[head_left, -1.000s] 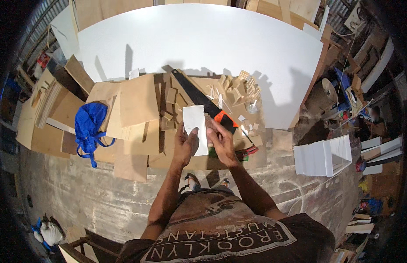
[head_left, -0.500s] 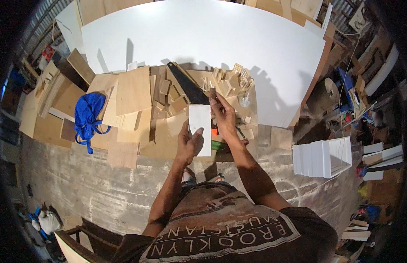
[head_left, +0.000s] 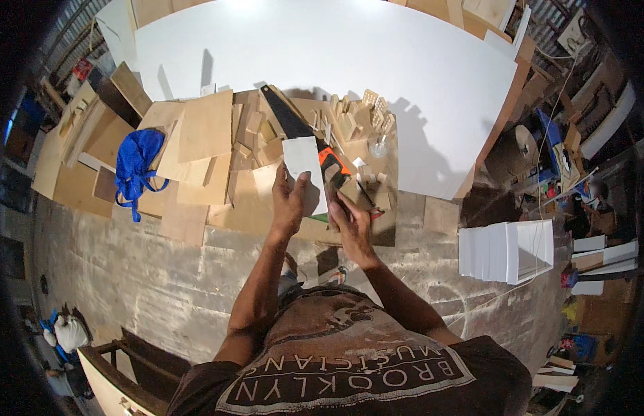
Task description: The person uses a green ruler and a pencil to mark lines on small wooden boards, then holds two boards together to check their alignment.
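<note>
One white panel (head_left: 300, 154), held above worktop (head_left: 252, 223) in left hand (head_left: 289, 206), clamped between fingers at left edge and thumb across face, likely for steadiness. Gripped in fingers of right hand (head_left: 354, 227) beside opposite edge: small brown piece (head_left: 331, 189), contact unclear. Panel's long axis: away from body, leaning slightly left at far end.
</note>
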The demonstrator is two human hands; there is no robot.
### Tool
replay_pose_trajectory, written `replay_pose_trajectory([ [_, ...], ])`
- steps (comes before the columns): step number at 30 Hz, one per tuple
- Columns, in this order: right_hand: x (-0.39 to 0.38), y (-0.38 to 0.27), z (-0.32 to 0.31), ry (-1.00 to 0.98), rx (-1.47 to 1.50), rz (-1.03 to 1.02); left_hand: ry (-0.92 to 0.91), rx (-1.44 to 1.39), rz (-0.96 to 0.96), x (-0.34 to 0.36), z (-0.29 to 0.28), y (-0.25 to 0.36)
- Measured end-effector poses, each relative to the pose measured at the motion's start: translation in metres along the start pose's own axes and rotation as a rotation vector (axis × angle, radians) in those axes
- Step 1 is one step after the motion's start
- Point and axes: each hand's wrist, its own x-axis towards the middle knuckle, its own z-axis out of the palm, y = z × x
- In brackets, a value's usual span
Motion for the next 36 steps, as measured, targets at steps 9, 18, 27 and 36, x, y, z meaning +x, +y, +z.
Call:
replay_pose_trajectory([
  [9, -0.015, -0.006, 0.008, 0.05, -0.082, -0.088, -0.072, -0.066, -0.057, 0.001, -0.001, 0.015],
  [18, -0.007, 0.003, 0.033, 0.199, -0.213, -0.167, -0.146, -0.022, 0.043, 0.014, -0.018, 0.017],
  [27, 0.002, -0.013, 0.062, 0.264, -0.191, -0.188, -0.24, -0.015, -0.018, 0.024, -0.036, 0.023],
  [36, 0.003, -0.013, 0.072, 0.301, -0.195, -0.201, -0.313, 0.03, -0.007, 0.041, -0.036, 0.017],
])
